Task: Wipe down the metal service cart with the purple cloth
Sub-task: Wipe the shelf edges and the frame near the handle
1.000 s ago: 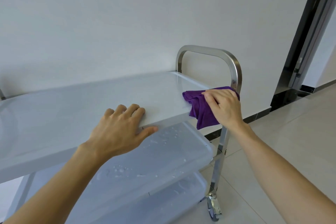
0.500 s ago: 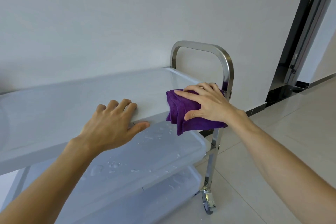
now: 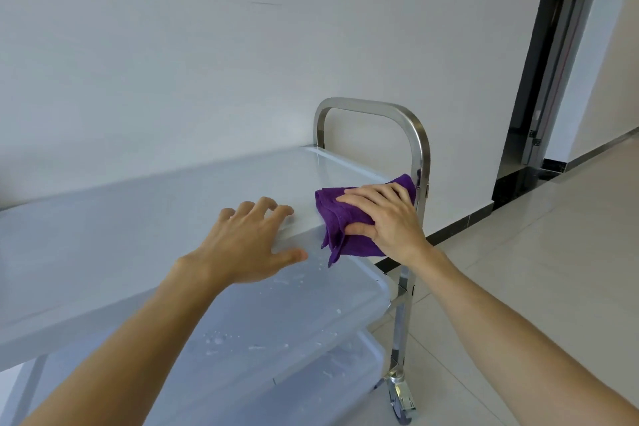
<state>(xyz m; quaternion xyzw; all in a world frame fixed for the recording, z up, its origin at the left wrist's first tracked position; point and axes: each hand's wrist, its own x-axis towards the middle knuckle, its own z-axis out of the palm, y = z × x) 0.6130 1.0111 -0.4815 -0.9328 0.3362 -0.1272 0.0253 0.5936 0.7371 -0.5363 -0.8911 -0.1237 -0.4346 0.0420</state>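
plain white wall [image 3: 242, 45] and pale glossy floor tiles [image 3: 536, 270] back the metal service cart [image 3: 138, 218], which has three flat shelves, a rounded brushed-steel handle [image 3: 420, 149] and one visible caster [image 3: 401, 401]. water droplets [image 3: 221, 339] dot the middle shelf. left hand [image 3: 249, 245] lies spread, palm down, on the top shelf's front edge. right hand [image 3: 387, 218] presses and pinches the crumpled purple cloth [image 3: 345, 221] over the shelf's near right corner.

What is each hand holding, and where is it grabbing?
The right hand grips the purple cloth by its bunched right side, at the top shelf's front edge. The left hand holds nothing; it rests there.
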